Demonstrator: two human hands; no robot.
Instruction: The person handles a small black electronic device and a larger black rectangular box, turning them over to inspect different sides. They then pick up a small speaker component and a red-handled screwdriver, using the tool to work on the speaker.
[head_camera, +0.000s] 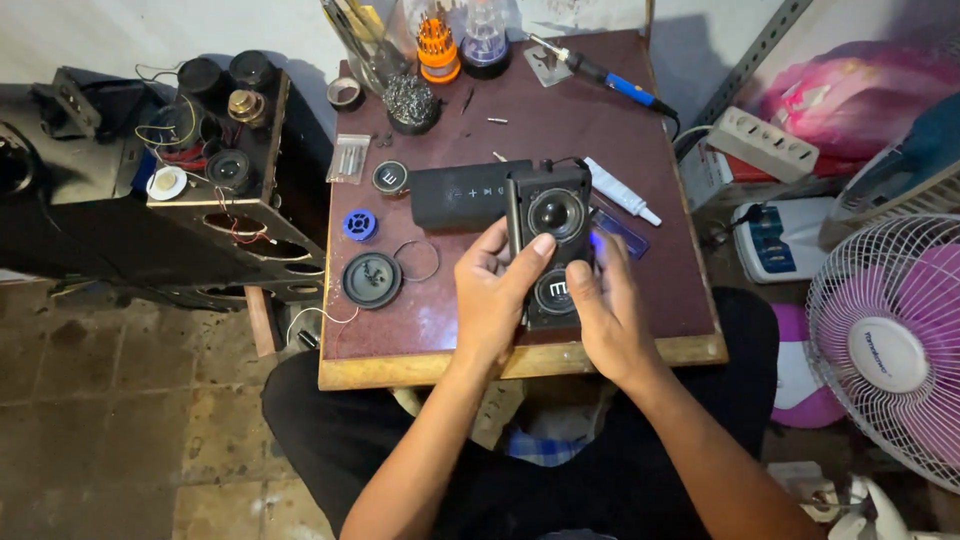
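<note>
Head view: looking down at a small dark-red worktable (640, 300) with a person seated at its near edge, both bare hands raised over it.
Held thing: an opened black speaker chassis (549, 240), upright and slightly tilted, showing one round driver cone near its top and a round passive disc with a pale mark near its bottom.
Left hand (492, 295): curled around the chassis's left side, thumb laid across its front between the two round parts.
Right hand (606, 305): cupping the chassis's lower right side, fingers bent against its edge; the fingertips are hidden behind the chassis.
Position: the chassis is held above the near half of the table, just in front of a black fabric speaker sleeve (462, 195) lying on its side.
Left of the hands: a round black speaker disc (371, 279), a thin wire ring (416, 260), and a small blue spool (359, 224), all lying flat and apart.
Right of the sleeve: a white tube (620, 190).
Far end: a blue-handled soldering iron (600, 74) and an orange screwdriver-bit stand (438, 45).
Beside the table: a large black speaker cabinet (215, 170) at left, a pink-bladed fan (890, 340) at right.
</note>
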